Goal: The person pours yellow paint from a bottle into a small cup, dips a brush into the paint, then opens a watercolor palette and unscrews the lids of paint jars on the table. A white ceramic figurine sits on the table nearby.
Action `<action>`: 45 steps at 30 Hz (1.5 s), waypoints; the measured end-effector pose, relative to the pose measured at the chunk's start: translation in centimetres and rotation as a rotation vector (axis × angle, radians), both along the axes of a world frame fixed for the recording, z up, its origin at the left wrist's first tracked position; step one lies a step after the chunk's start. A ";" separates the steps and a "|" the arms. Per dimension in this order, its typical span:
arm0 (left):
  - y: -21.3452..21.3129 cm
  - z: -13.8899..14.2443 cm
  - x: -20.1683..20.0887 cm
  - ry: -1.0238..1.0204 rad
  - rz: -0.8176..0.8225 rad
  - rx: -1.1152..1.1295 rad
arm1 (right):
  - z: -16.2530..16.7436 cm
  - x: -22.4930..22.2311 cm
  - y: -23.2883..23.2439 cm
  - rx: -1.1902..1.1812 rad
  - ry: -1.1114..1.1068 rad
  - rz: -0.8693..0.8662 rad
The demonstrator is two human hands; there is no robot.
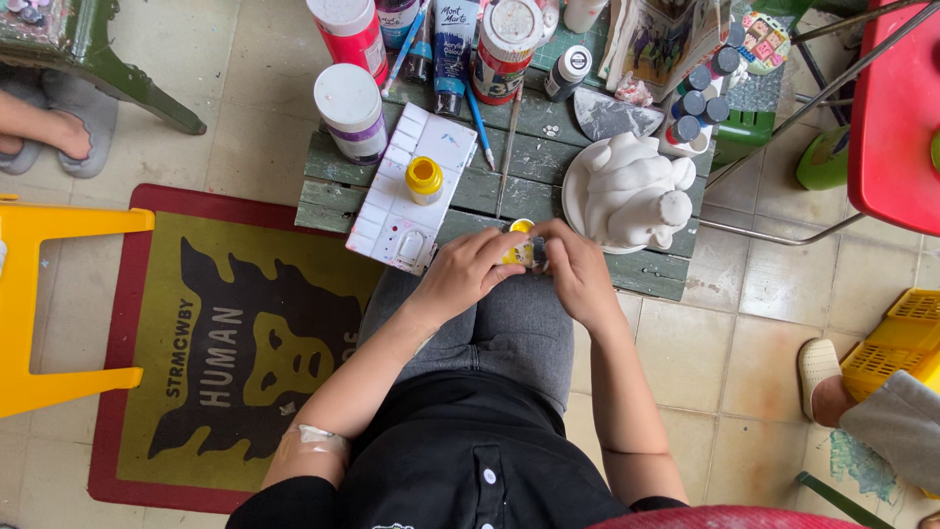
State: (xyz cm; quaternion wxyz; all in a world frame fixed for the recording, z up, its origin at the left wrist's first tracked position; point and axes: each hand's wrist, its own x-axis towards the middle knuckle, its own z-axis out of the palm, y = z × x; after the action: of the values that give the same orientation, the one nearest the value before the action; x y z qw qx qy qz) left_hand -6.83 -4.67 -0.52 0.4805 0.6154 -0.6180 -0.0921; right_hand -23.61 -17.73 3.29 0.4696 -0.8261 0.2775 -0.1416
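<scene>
both hands' fingers (509, 257) around yellow bottle (520, 251)

My hands (519, 264) cover most of the small yellow paint bottle (522, 247) at the bench's (509, 162) near edge. Paint jars (509, 34) at the far edge are cropped by the frame top.
</scene>
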 end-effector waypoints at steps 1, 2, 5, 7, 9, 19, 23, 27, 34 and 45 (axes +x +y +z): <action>0.0 0.1 0.2 0.021 0.018 -0.021 | 0.1 -0.3 -0.1 0.108 -0.220 0.096; 0.1 0.1 0.3 0.011 0.019 -0.020 | -0.1 -0.3 -0.1 0.102 -0.195 0.080; 0.4 0.3 0.4 -0.086 0.007 -0.027 | -1.2 0.1 0.8 0.204 -0.089 -0.025; 0.7 0.3 0.7 -0.249 -0.030 -0.048 | -2.2 0.4 1.7 0.433 0.024 -0.174; 0.8 0.2 0.9 -0.292 0.002 -0.099 | -3.0 0.6 2.1 0.490 -0.107 -0.146; 0.8 -0.8 0.9 -0.459 -0.024 -0.136 | -4.5 0.7 1.7 0.271 0.269 -0.277; 0.7 -0.9 0.7 -0.137 -0.031 -0.040 | -2.7 -0.4 2.0 -0.031 -0.103 -0.036; 1.0 -1.4 0.6 -0.145 -0.041 -0.039 | -2.8 -0.1 3.5 0.136 -0.048 -0.150; 1.5 -0.2 1.2 -0.049 0.008 -0.031 | -1.5 -1.0 2.7 -0.046 -0.169 -0.222; -0.4 5.9 -1.5 1.150 -0.236 -0.227 | -7.0 -2.5 3.8 -0.278 -0.620 -0.643</action>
State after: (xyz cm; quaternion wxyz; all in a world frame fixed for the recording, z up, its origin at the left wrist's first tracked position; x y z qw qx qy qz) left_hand -8.34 -5.08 5.40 0.7874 0.3388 -0.3288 -0.3964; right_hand -26.13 -13.92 -3.67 0.3474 -0.6719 0.3446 -0.5559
